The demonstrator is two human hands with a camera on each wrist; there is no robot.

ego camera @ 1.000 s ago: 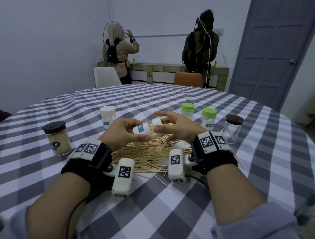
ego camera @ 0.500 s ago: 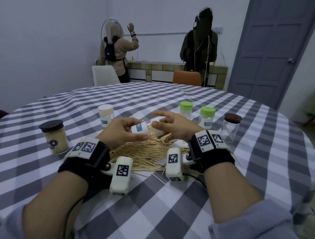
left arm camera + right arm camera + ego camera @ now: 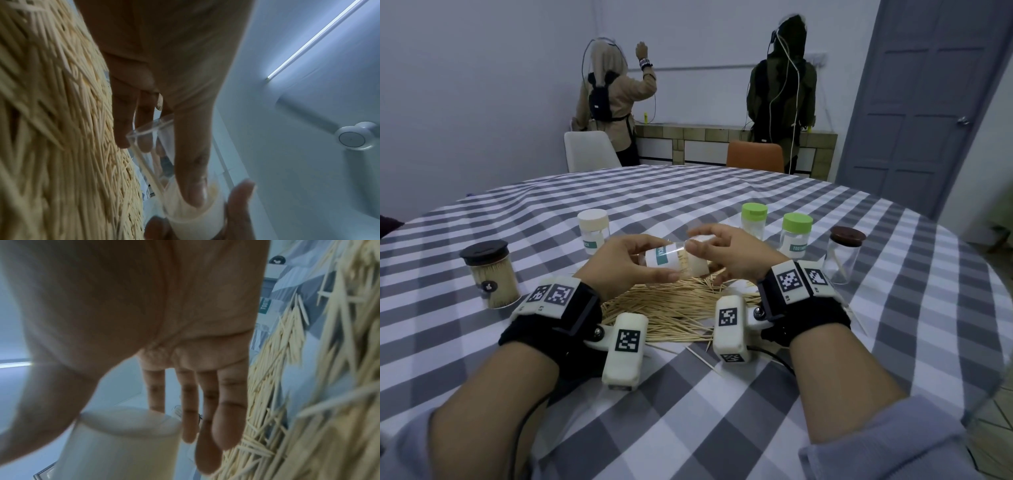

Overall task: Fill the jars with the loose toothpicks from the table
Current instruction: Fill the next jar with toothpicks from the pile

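Observation:
A clear jar (image 3: 666, 258) with a teal label lies on its side in the air above the pile of loose toothpicks (image 3: 674, 308). My left hand (image 3: 626, 263) grips the jar's body with thumb and fingers. My right hand (image 3: 729, 253) holds the white lid (image 3: 697, 262) at the jar's mouth. The left wrist view shows the jar (image 3: 156, 146) between my fingers, the lid (image 3: 197, 217) at its far end and the toothpicks (image 3: 51, 129) beside it. The right wrist view shows the lid (image 3: 123, 443) under my thumb and forefinger, next to the toothpicks (image 3: 308, 402).
On the checked tablecloth (image 3: 722, 411) stand a full black-lidded jar (image 3: 491, 277) at left, a white-lidded jar (image 3: 593, 229) behind my hands, two green-lidded jars (image 3: 754, 219) (image 3: 796, 233) and a brown-lidded jar (image 3: 846, 253) at right. Two people stand at the far wall.
Both hands stay over the pile with the jar between them. My right hand has shifted its fingers on the lid. The person at the back left has raised an arm.

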